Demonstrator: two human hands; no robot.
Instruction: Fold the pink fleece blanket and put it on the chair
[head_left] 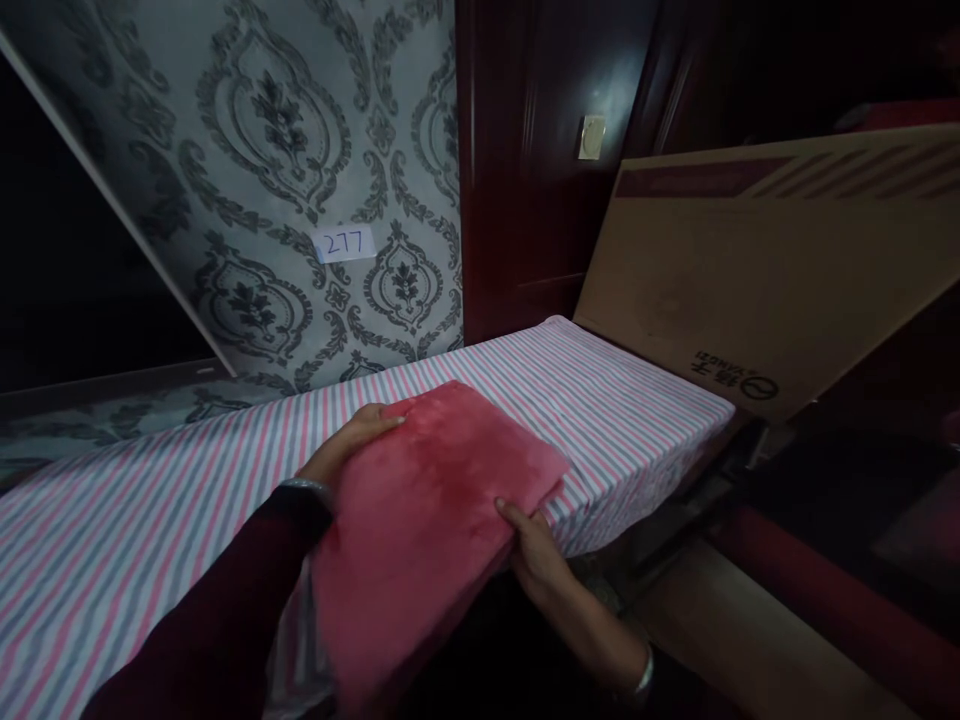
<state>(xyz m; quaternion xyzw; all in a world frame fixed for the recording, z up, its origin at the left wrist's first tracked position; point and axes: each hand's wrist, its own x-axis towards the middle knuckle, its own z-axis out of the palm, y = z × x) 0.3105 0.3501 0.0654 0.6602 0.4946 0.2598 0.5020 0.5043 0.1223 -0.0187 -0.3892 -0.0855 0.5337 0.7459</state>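
Observation:
A folded, plush-looking red cloth (pixel 442 500) lies partly over the front edge of a table covered with a striped cloth (pixel 615 400). My left hand (pixel 364 430) grips its left edge, the thumb on top and the other fingers mostly hidden. On the right side, my right hand (pixel 529 535) pinches the cloth's near right edge between the thumb above and fingers underneath. The cloth's near end hangs toward me and is slightly blurred.
Behind the table stands a patterned wall (pixel 285 130) with a paper label (pixel 345 243) reading 277. A large cardboard box (pixel 765 270) leans at the right, beside a dark red wooden door (pixel 525 150). A dark screen (pixel 75 250) is at the left.

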